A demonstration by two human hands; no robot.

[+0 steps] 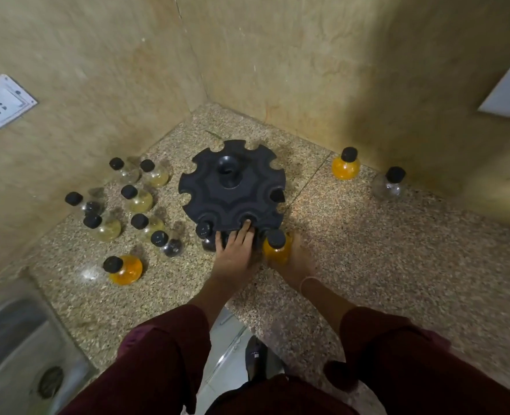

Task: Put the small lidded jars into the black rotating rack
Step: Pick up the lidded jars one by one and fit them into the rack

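Speckled stone counter [367, 250]; black rack [211, 193] mid-counter; jar cluster [137, 202] to its left; two jars [345, 166] right

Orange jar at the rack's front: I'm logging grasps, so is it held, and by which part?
The right hand grips the orange jar round its bulbous body, below the black lid. The left hand only touches the black rack.

Black rack [232, 187], orange jar [274, 253] with black lid [276, 238] in the right grip [297, 262], pale yellow and clear black-lidded jars [140, 201] left of the left grip [235, 250], speckled beige-brown counter [382, 259], maroon sleeves [164, 354], tan mottled walls [307, 70]
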